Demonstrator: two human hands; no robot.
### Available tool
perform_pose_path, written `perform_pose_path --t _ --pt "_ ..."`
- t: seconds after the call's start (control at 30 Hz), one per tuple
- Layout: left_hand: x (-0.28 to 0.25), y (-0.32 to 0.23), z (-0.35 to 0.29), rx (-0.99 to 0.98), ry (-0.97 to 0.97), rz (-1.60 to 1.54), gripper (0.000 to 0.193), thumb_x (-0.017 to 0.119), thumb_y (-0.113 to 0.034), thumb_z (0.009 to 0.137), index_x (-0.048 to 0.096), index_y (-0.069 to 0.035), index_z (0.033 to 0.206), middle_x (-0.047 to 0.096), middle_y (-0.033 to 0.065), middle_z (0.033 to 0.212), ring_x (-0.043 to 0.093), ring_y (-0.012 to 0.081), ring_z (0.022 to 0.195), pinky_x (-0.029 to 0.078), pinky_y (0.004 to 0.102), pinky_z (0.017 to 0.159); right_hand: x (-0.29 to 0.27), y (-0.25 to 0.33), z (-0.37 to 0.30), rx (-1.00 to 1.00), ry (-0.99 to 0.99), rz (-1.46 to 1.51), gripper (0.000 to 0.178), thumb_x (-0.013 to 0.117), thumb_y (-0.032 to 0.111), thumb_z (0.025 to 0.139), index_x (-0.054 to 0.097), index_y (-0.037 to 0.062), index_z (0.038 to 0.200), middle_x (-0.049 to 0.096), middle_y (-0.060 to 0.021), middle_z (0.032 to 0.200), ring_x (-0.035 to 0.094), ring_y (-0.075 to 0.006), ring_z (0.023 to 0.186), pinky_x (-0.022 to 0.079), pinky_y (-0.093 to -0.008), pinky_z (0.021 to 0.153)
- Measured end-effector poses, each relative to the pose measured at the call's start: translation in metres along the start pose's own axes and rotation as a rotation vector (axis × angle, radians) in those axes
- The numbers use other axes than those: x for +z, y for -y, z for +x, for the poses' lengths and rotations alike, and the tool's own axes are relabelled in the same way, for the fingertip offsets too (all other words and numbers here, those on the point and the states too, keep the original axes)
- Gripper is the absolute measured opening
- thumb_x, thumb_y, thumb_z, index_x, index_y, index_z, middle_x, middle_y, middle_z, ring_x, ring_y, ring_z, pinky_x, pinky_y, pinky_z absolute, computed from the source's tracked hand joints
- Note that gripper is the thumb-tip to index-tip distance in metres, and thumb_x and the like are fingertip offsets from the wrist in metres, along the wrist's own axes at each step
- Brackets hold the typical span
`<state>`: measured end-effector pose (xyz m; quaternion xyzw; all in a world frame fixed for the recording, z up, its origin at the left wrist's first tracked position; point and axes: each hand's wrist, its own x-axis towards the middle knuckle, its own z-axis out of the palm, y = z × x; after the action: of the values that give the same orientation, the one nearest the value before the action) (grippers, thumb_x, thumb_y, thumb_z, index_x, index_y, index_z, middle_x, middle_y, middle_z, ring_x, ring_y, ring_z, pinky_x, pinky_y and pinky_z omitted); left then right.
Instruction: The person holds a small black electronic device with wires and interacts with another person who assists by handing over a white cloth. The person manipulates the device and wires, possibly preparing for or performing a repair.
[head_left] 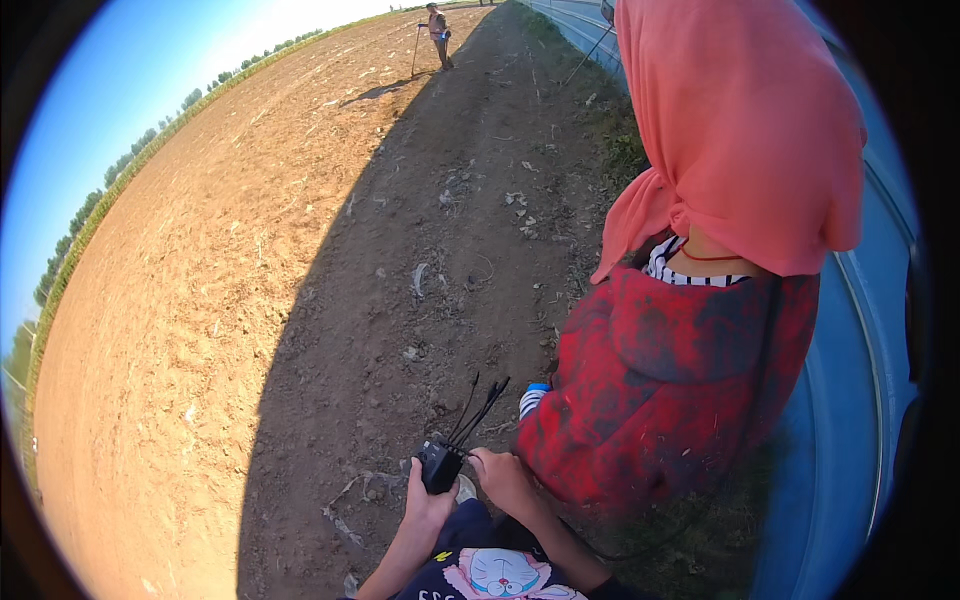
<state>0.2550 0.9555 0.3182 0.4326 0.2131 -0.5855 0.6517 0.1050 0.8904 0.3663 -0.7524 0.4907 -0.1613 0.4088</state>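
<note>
A small black box [438, 468], an electronic device, rests in my left hand [428, 508], with the fingers and thumb wrapped round its lower part. Several thin black cables [484, 412] rise from its top and fan out away from me. Against the box's right side, my right hand [503, 480] is closed in a pinch, seemingly on a black cable where it meets the box. The fingertips partly hide that spot. Another black cable [640, 552] curves past my right forearm. Both hands are in front of my dark shirt with a cartoon print [500, 573].
Close on my right is a person in a coral headscarf [745, 130] and a red-and-black jacket [670, 380]. Beyond them runs a long blue metal surface [840, 400]. Bare soil [170, 330] stretches left, partly shaded. Far off, a person with a stick [438, 36] stands.
</note>
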Motion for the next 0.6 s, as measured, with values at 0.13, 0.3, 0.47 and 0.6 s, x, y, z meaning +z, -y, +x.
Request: perform_pose_path --t 0.13,0.3,0.47,0.6 --pt "-0.017 0.020 0.018 -0.137 -0.022 -0.130 0.051 0.036 -0.052 0.101 0.056 -0.010 0.122 0.062 0.0124 0.119 0.058 0.0289 0.110 0.047 0.0448 0.092 0.007 -0.014 0.005 -0.032 -0.027 -0.044 0.023 0.053 0.023 0.097 0.064 0.0024 0.098 0.065 -0.0254 0.080 0.063 -0.0434 0.081 0.050 -0.0524 0.066" --pt "-0.017 0.018 0.015 -0.095 -0.066 -0.131 0.048 0.039 -0.051 0.101 0.056 -0.011 0.121 0.063 0.0108 0.119 0.058 0.0281 0.110 0.046 0.0456 0.093 0.015 -0.025 0.011 -0.078 0.007 -0.048 0.024 0.053 0.023 0.096 0.065 0.0023 0.098 0.066 -0.0237 0.082 0.065 -0.0415 0.081 0.051 -0.0493 0.067" --pt "-0.019 0.013 0.011 -0.097 -0.098 -0.128 0.044 0.043 -0.048 0.100 0.056 -0.012 0.121 0.062 0.0114 0.120 0.057 0.0286 0.113 0.045 0.0476 0.095 0.016 -0.030 0.017 -0.057 0.010 0.157 0.026 0.052 0.025 0.096 0.067 0.0046 0.101 0.067 -0.0211 0.086 0.064 -0.0416 0.085 0.050 -0.0483 0.071" --pt "-0.022 0.003 0.016 -0.110 -0.120 -0.174 0.042 0.046 -0.046 0.099 0.056 -0.013 0.122 0.062 0.0114 0.122 0.056 0.0286 0.115 0.045 0.0487 0.095 0.020 -0.023 0.020 -0.005 0.084 0.073 0.026 0.051 0.025 0.096 0.068 0.0058 0.102 0.066 -0.0220 0.088 0.063 -0.0426 0.087 0.049 -0.0492 0.072"
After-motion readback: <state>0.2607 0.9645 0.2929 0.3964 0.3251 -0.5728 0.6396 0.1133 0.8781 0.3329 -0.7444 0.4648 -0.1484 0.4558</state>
